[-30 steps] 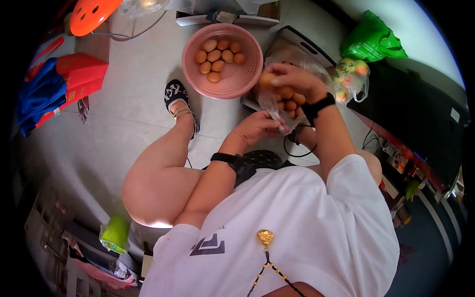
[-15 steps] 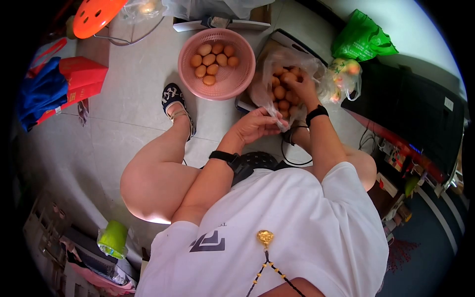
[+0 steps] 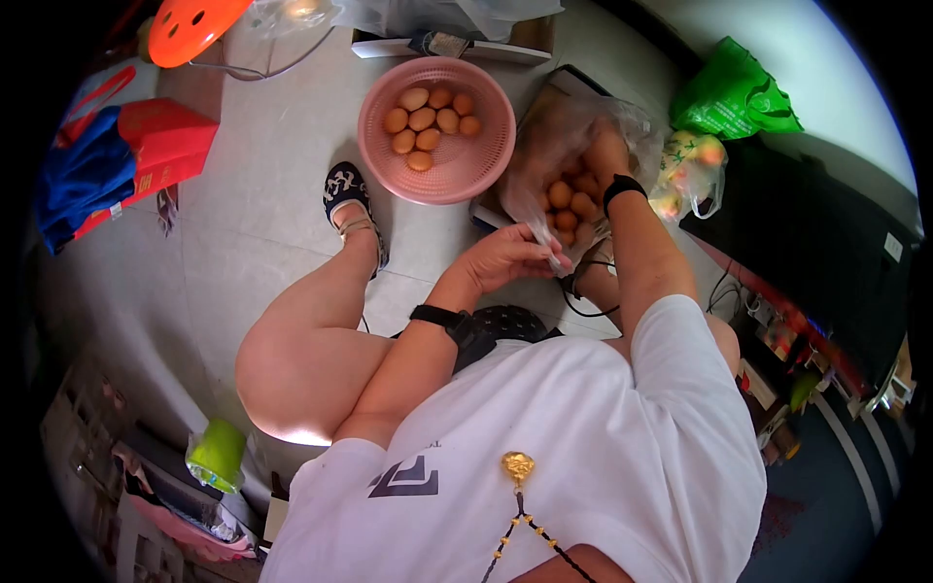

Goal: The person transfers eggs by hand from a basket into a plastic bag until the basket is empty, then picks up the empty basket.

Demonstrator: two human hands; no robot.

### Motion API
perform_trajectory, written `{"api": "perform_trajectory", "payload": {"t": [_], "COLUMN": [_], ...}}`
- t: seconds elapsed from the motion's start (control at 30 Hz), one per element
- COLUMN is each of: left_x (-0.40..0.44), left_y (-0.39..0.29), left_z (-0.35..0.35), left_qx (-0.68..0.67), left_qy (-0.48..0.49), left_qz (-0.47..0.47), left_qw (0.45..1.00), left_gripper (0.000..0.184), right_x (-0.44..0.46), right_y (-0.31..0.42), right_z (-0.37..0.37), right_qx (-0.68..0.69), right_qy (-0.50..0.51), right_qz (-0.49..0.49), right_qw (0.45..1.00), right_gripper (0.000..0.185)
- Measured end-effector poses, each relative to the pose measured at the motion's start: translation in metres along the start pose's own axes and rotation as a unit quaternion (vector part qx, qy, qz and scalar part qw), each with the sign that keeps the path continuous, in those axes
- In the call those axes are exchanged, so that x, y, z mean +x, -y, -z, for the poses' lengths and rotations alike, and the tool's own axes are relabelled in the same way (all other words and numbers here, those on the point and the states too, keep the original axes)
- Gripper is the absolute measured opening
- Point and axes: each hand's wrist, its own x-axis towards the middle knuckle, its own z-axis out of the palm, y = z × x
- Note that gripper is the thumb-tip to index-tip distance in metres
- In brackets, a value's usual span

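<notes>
My left hand [image 3: 510, 256] pinches the near edge of a clear plastic bag [image 3: 526, 187]. Several brown eggs [image 3: 561, 195] lie inside the bag. My right hand [image 3: 604, 146] reaches into the bag's far part, behind its film; its fingers are hidden there, so what they hold does not show. Left of the bag, a pink basket [image 3: 465, 179] stands on the floor with several brown eggs [image 3: 421, 119] in it.
A box [image 3: 536, 51] stands behind the basket. At the right are a green bag [image 3: 736, 92], a clear bag of fruit [image 3: 692, 160] and a black screen [image 3: 807, 233]. A red bag [image 3: 173, 146] is at the left, an orange stool [image 3: 194, 29] at the back left.
My right hand first held an egg above the bag, then went down among the eggs, and is now deeper at the bag's far side. My left hand still grips the bag's edge.
</notes>
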Motion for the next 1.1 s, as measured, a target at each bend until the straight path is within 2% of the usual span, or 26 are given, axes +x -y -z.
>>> {"api": "perform_trajectory", "payload": {"t": [0.07,0.17,0.37,0.4,0.47,0.53,0.57,0.63,0.73,0.77,0.83,0.87,0.93,1.0,1.07,1.1], "left_x": [-0.002,-0.002,0.001,0.002,0.002,0.002,0.002,0.001,0.0,-0.001,-0.004,-0.006,-0.008,-0.005,-0.003,-0.003], "left_y": [-0.002,-0.003,0.0,0.0,0.002,0.003,0.003,0.003,0.002,0.002,0.001,0.0,-0.002,0.002,0.007,0.008], "left_z": [-0.001,0.0,0.002,0.002,0.003,0.004,0.004,0.003,0.002,0.002,-0.001,-0.002,-0.005,0.0,0.005,0.007], "left_qx": [0.003,0.009,0.01,0.005,0.002,0.0,0.0,-0.009,-0.004,-0.004,0.019,0.018,0.021,0.02,0.02,0.029], "left_qy": [-0.005,-0.016,-0.006,-0.004,-0.002,-0.001,0.0,-0.008,-0.009,-0.008,-0.02,-0.02,-0.029,-0.027,-0.024,-0.023], "left_qz": [0.001,0.008,0.011,0.012,0.014,0.011,0.011,0.009,0.011,0.009,0.018,0.016,0.021,0.027,0.033,0.036], "left_qw": [1.0,1.0,1.0,1.0,1.0,1.0,1.0,1.0,1.0,1.0,0.999,0.999,0.999,0.999,0.999,0.999], "left_gripper": [0.022,0.023,0.023,0.023,0.023,0.023,0.023,0.022,0.023,0.023,0.022,0.022,0.026,0.028,0.031,0.034], "right_x": [-0.006,-0.012,0.019,0.025,0.03,0.015,0.013,0.008,-0.011,-0.019,-0.036,-0.043,-0.057,-0.071,-0.075,-0.074], "right_y": [0.007,0.01,-0.026,-0.026,-0.035,-0.007,-0.013,-0.025,-0.021,-0.013,0.011,0.023,0.054,0.1,0.14,0.153], "right_z": [0.004,0.003,-0.032,-0.037,-0.041,-0.01,-0.016,-0.028,-0.018,-0.011,0.005,0.009,0.012,0.012,0.005,-0.009], "right_qx": [0.026,0.033,-0.074,0.012,0.097,-0.003,-0.004,0.089,0.027,0.026,0.102,0.101,0.223,0.28,0.248,0.235], "right_qy": [0.04,-0.001,0.038,0.025,0.01,0.034,0.033,-0.059,-0.074,-0.074,-0.162,-0.161,-0.162,-0.073,-0.023,0.006], "right_qz": [-0.013,-0.006,0.017,-0.008,-0.034,-0.016,-0.015,0.063,0.093,0.095,0.059,0.061,0.163,0.225,0.345,0.375], "right_qw": [0.999,0.999,0.996,1.0,0.995,0.999,0.999,0.992,0.993,0.992,0.98,0.98,0.947,0.93,0.905,0.897], "right_gripper": [0.038,0.032,0.036,0.036,0.035,0.036,0.036,0.038,0.032,0.032,0.024,0.024,0.018,0.017,0.019,0.017]}}
